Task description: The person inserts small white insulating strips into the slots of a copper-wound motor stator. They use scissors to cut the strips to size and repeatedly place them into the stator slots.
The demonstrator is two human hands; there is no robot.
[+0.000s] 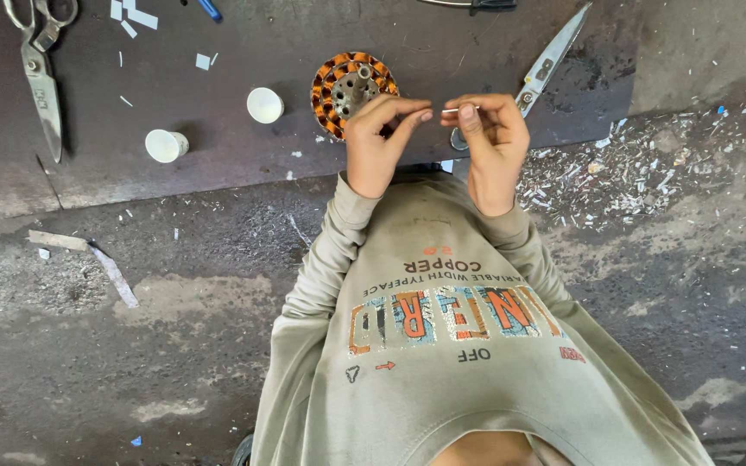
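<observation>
Looking down from the head camera, a dark brown counter [243,147] runs across the upper part of the view, and below it lies a rough grey concrete floor [131,345], stained and dusty. Small white scraps [632,181] litter the floor on the right, just under the counter's edge, and a few more lie on the counter at upper left. The person's olive sweatshirt fills the lower middle.

Both hands meet over the counter's near edge. The left hand [377,142] and the right hand [494,142] are each closed in a pinch on a small pale strip [452,110] that spans the gap between their fingertips. A round motor stator with orange-copper windings [352,89] lies on the counter just beyond the left hand, partly hidden by its fingers.

Two white cups [265,104] stand left of the stator, well apart from the hands. A large pair of scissors [41,69] lies at far left; another pair [550,60] lies just beyond the right hand.
</observation>
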